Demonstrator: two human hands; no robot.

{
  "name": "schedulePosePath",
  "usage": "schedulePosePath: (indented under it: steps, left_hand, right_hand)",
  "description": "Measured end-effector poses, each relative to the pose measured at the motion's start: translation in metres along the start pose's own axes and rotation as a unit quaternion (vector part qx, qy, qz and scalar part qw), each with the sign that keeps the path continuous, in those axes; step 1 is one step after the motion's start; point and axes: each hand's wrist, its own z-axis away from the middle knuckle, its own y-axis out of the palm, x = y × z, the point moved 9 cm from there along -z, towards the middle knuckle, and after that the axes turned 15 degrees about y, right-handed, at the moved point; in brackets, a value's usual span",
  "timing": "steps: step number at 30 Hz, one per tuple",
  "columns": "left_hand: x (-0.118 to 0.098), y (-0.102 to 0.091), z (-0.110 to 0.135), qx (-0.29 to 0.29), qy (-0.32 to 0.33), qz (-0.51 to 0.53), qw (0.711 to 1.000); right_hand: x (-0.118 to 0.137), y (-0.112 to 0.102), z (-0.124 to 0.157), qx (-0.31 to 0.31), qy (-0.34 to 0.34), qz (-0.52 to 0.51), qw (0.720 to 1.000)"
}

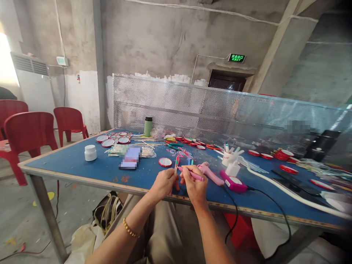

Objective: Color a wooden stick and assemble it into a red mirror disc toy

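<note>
My left hand (164, 182) is closed around a small flat stick with red and green colouring at its upper end (177, 161), held upright above the front edge of the table. A pink marker pen (196, 176) rests in the closed fingers of my right hand (195, 185), its tip against or very near the stick. Just behind my left hand lies a round red-rimmed disc (165, 162). Two blue-green pens (190, 161) lie behind my hands. To the right of my right hand is a pink glue gun (211, 175), beside a purple box (233, 182) with a cable.
A white cup of markers (227, 158) stands right of centre. On the left are a phone (130, 157) and a white jar (90, 153). A green bottle (148, 127) and several red-rimmed discs (123, 140) sit farther back, before a perforated metal screen (170, 102).
</note>
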Motion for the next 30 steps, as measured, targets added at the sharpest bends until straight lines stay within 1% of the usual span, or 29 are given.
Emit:
schedulePosePath:
  steps: [10, 17, 26, 30]
  left_hand:
    - [-0.0004, -0.0002, 0.0007, -0.001, -0.006, 0.004, 1.000]
    - [-0.0022, -0.0008, 0.0004, 0.000, -0.008, 0.005, 1.000]
    - [-0.0018, -0.0005, 0.0007, 0.002, -0.005, -0.005, 1.000]
    - [-0.0008, -0.0002, 0.0012, 0.004, -0.009, -0.001, 1.000]
  right_hand:
    - [-0.0007, 0.0004, -0.0008, -0.004, 0.002, 0.012, 1.000]
    - [0.0023, -0.0023, 0.0006, -0.015, 0.004, -0.007, 1.000]
    - [0.0013, 0.0022, 0.0006, 0.009, -0.004, 0.007, 1.000]
    - [0.0013, 0.0002, 0.0009, -0.006, 0.002, 0.008, 1.000]
